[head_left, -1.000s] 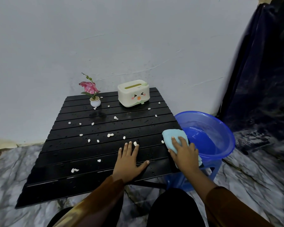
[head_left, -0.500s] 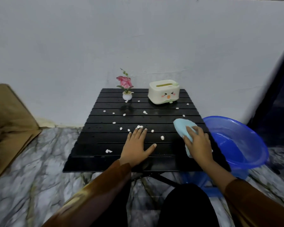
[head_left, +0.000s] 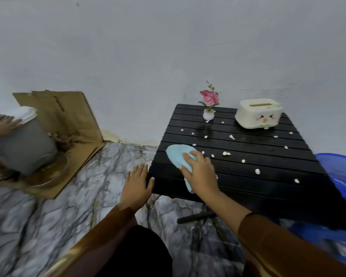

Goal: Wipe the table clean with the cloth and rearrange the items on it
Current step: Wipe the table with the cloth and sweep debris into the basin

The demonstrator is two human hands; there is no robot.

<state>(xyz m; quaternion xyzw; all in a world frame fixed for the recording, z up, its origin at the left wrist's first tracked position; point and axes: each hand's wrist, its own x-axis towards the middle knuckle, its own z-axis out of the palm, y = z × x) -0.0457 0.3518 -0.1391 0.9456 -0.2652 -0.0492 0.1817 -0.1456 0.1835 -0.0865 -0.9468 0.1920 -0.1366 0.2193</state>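
Cloth [head_left: 178,155]: light blue, folded, lying flat near the table's front-left corner; its far end shows ahead of the fingers, a strip of it trails out under the palm toward the near edge.
Right hand [head_left: 200,172]: palm down on the cloth, fingers spread and pressing it against the slats rather than curled around it.
Left hand [head_left: 137,183]: open, fingers together and extended, held just off the table's left edge with the thumb touching or almost touching that edge; grips nothing.
Table [head_left: 268,184]: low, black, slatted top, wet sheen and droplets on the surface; a dark leg shows beneath the near edge.
Crumbs [head_left: 257,171]: small white bits scattered over the middle and right of the top, none under the cloth that can be seen.
Flower pot [head_left: 208,114]: small white pot with a pink artificial flower, upright at the back of the table, left of centre.
Tissue box [head_left: 259,115]: cream with a cartoon face and green slot, at the back right corner, apart from the pot.
Basin [head_left: 342,176]: blue plastic, just beside the table's right edge, partly cut off by the frame.
Sleeves [head_left: 278,242]: brown, on both forearms.
Floor [head_left: 58,216]: grey marble pattern.
Cardboard [head_left: 68,120]: flattened sheet leaning on the wall at left.
Bin [head_left: 24,146]: grey, tilted, white lid, blurred; another hand [head_left: 0,121] rests on it at the frame's left edge.
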